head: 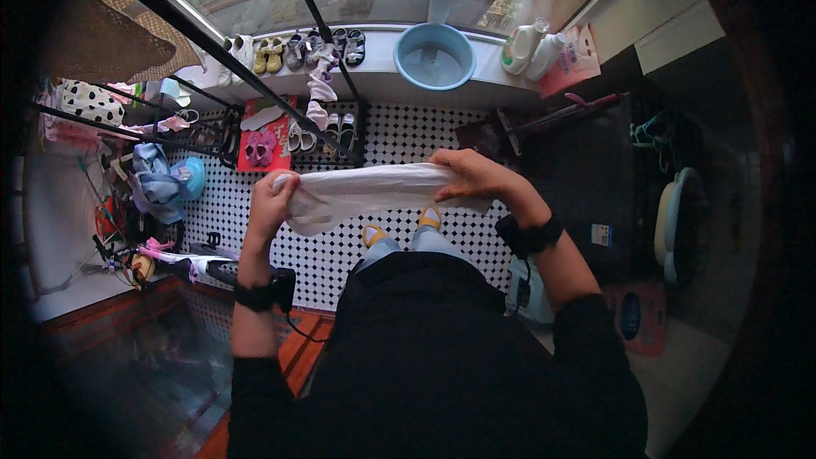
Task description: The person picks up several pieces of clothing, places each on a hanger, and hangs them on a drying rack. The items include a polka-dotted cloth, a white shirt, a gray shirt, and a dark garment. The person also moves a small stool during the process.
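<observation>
A white cloth (376, 186) is stretched sideways between my two hands at about waist height, above the tiled floor. My left hand (273, 199) pinches its left end, with the thumb on top. Near the other end, my right hand (475, 175) grips the fabric with the thumb below and the fingers above. The lower left part of the cloth hangs loose in a fold, and a short piece shows past my right hand. Whether it is a garment or a towel cannot be told. Both wrists wear black straps with small devices.
On the window ledge stand a light blue basin (435, 57), detergent bottles (524, 46) and several shoes (270, 55). Black rack bars (242, 67) cross the left side. A low shoe rack (357, 134), a child's bicycle (197, 264) and a dark cabinet (574, 166) surround the floor.
</observation>
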{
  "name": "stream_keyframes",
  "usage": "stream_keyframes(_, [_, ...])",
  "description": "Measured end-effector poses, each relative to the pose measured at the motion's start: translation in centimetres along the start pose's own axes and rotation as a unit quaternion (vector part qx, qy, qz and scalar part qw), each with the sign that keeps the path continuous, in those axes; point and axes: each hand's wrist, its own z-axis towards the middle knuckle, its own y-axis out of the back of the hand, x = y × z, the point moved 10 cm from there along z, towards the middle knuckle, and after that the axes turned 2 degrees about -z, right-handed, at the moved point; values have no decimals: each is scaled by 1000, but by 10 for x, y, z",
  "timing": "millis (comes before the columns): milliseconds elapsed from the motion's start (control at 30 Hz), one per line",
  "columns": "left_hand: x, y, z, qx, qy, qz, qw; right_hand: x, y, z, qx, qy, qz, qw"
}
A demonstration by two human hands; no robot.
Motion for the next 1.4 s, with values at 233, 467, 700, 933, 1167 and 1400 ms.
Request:
stream_keyframes(233, [-27, 43, -19, -195, -131, 43, 971, -34, 17, -19, -31, -88, 267, 959])
stream_keyframes(467, [-59, 33, -25, -268, -225, 86, 933, -6, 49, -19, -359, 49, 476, 801])
stream_keyframes(700, [-50, 34, -24, -261, -148, 183, 936, 12, 86, -55, -518, 59, 70, 851])
stream_keyframes(933, [-53, 32, -17, -274, -202, 132, 931, 17, 80, -42, -513, 45, 84, 853])
stream_keyframes(1167, [-30, 34, -19, -230, -140, 126, 955, -45, 77, -44, -486, -53, 118, 864])
stream_keyframes(1400, [18, 13, -4, -35, 96, -79, 992, -63, 82, -34, -454, -74, 323, 827])
